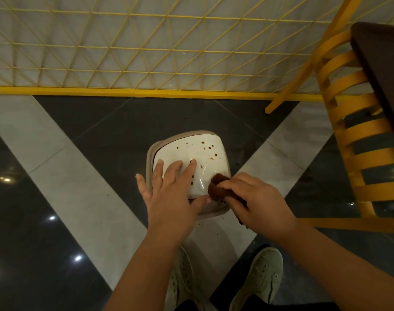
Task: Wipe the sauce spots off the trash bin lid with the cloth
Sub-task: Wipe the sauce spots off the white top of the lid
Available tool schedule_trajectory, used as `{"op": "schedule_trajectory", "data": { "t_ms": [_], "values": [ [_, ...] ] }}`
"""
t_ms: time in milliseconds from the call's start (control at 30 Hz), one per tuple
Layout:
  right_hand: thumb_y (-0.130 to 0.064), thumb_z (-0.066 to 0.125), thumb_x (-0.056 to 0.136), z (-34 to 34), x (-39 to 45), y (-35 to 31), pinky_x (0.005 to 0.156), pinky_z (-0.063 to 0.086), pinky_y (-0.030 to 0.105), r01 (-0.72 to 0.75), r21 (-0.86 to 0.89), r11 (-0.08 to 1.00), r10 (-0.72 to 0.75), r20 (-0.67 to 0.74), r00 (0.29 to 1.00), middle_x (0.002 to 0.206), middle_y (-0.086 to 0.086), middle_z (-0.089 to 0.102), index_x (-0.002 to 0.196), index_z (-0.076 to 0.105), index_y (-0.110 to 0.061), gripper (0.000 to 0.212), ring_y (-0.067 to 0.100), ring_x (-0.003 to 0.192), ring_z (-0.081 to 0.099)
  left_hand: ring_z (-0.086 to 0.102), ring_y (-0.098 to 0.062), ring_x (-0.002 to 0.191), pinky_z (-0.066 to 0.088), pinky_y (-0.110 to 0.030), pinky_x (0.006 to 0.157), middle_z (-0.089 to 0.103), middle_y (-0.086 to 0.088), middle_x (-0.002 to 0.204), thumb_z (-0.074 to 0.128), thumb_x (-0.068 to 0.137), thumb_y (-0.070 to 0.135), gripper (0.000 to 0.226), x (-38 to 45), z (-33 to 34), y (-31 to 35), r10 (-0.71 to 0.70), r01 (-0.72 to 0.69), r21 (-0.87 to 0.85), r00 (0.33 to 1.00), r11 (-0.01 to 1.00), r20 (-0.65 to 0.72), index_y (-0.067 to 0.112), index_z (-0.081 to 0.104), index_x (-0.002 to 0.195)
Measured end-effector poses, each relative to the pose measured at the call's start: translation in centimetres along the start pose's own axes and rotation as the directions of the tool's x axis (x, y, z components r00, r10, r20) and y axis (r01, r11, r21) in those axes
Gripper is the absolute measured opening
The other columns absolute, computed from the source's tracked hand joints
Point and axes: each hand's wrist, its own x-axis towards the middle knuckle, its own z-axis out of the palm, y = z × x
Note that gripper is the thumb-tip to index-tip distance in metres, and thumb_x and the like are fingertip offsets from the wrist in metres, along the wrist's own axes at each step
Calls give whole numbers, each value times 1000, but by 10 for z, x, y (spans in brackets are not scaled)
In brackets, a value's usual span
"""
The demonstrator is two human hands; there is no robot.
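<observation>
Seemingly the wiping has only just begun, judged from how many marks remain. From the head view, the trash bin lid sits low on the floor just ahead of the person's shoes, white and glossy inside a beige rim. The left hand lies flat on the lid's near left part, fingers straight and spread, steadying it. The right hand is curled round a brown cloth, bunched and pressed at the lid's near right corner. Sauce spots are scattered mostly across the lid's far right, with a few more just beside the left fingertips (and a couple of drips seem to lie on the floor by the lid's near edge, though they are small).

The next move, I judge, calls for sweeping the cloth away from the near corner toward the far spots, keeping the lid braced so it does not tip.

The floor around the lid is polished tile in dark and pale bands, reflecting lights. Beyond the lid stands a yellow wire partition; to the lid's right is a yellow slatted chair beside a dark tabletop.
</observation>
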Motion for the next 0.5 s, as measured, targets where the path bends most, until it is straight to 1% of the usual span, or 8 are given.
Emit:
{"op": "schedule_trajectory", "data": {
  "t_ms": [67, 100, 167, 233, 267, 333, 400, 500],
  "values": [
    [-34, 45, 87, -3, 9, -1, 66, 51, 20, 49, -42, 998, -49, 17, 999, 99, -6, 63, 113, 61, -28, 31, 10, 84, 60, -11, -19, 148, -16, -57, 114, 8, 14, 160, 49, 87, 62, 75, 0, 0, -1, 6, -6, -35, 1000, 999, 12, 48, 9, 149],
    [-35, 43, 88, -2, 17, 0, 67, 50, 21, 39, -44, 998, -39, -1, 999, 100, -5, 63, 114, 61, -29, 32, 10, 85, 58, -11, -18, 148, -15, -56, 115, 7, 14, 160, 50, 87, 60, 75, 0, 0, -1, 10, -9, -55, 1000, 998, 23, 48, 9, 149],
    [-33, 44, 91, 0, 39, 4, 70, 49, 23, -92, 13, 996, 92, -90, 992, 102, -5, 60, 115, 60, -30, 29, 10, 88, 56, -8, -16, 148, -15, -55, 115, 7, 13, 159, 53, 87, 58, 77, 0, -1, -2, 18, -16, -83, 999, 996, 33, 47, 9, 150],
    [-30, 49, 94, 4, 57, 14, 72, 46, 20, -271, 73, 960, 279, -162, 947, 104, -6, 58, 118, 59, -33, 26, 9, 89, 55, -5, -15, 148, -15, -53, 114, 8, 13, 158, 54, 88, 57, 77, -1, -1, -2, 22, -19, -99, 999, 995, 25, 45, 10, 150],
    [-28, 50, 94, 7, 58, 19, 74, 44, 18, -340, 84, 937, 350, -166, 922, 105, -6, 58, 119, 58, -33, 27, 8, 90, 55, -4, -14, 148, -16, -52, 114, 8, 14, 158, 53, 88, 57, 76, -1, -1, -2, 21, -19, -105, 1000, 994, 22, 45, 10, 150],
    [-26, 50, 94, 12, 42, 19, 80, 44, 18, -402, 98, 910, 412, -141, 900, 108, -5, 59, 120, 58, -30, 27, 6, 92, 53, -2, -13, 148, -17, -51, 113, 8, 15, 158, 53, 88, 57, 76, -1, 0, -2, 23, -22, -118, 1000, 993, 12, 45, 10, 150],
    [-27, 49, 93, 17, 13, 8, 83, 50, 25, -375, 134, 917, 393, -144, 908, 107, -5, 60, 117, 59, -26, 26, 6, 92, 54, 0, -12, 148, -17, -51, 113, 9, 16, 158, 54, 88, 56, 76, -1, 0, -4, 25, -24, -128, 1000, 991, 3, 45, 11, 150],
    [-28, 47, 90, 26, -14, -11, 75, 55, 28, -240, 117, 964, 260, -203, 944, 101, -1, 64, 112, 64, -20, 29, 11, 88, 60, 1, -11, 148, -16, -53, 114, 11, 17, 157, 55, 88, 54, 76, 1, -1, -5, 26, -26, -125, 1000, 992, 3, 46, 11, 149]
  ]
}}
